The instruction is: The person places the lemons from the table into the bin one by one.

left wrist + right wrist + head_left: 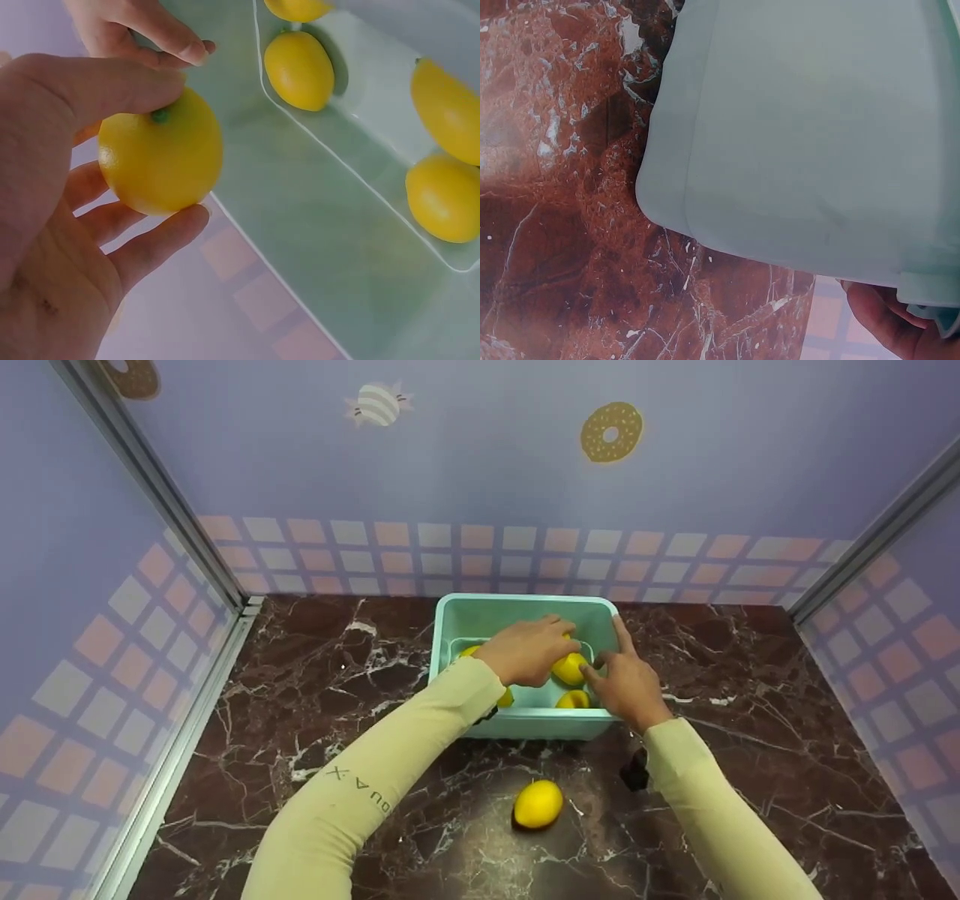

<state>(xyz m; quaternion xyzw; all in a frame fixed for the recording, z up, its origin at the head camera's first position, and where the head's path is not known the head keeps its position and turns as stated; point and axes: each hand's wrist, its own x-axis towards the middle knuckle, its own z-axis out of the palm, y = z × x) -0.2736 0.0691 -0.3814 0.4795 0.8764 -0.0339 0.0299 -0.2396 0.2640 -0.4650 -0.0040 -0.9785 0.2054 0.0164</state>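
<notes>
A yellow lemon (161, 154) with a green stem end is pinched between the thumb and fingers of my left hand (529, 651), above a pale green plastic bin (525, 725). In the head view that hand largely hides it. My right hand (628, 684) grips the bin's right rim, one finger stretched along it and the thumb on the inner side. Its curled fingers (881, 322) show beneath the rim in the right wrist view. Inside the bin lie several lemons, among them one (298, 71) near the right end and another (442, 199) toward the left.
On the dark red marbled tabletop (360, 690), one more lemon (538, 804) lies in front of the bin, between my forearms. A lilac wall (480, 472) with pink and white squares rises behind the bin. Side panels stand at left and right.
</notes>
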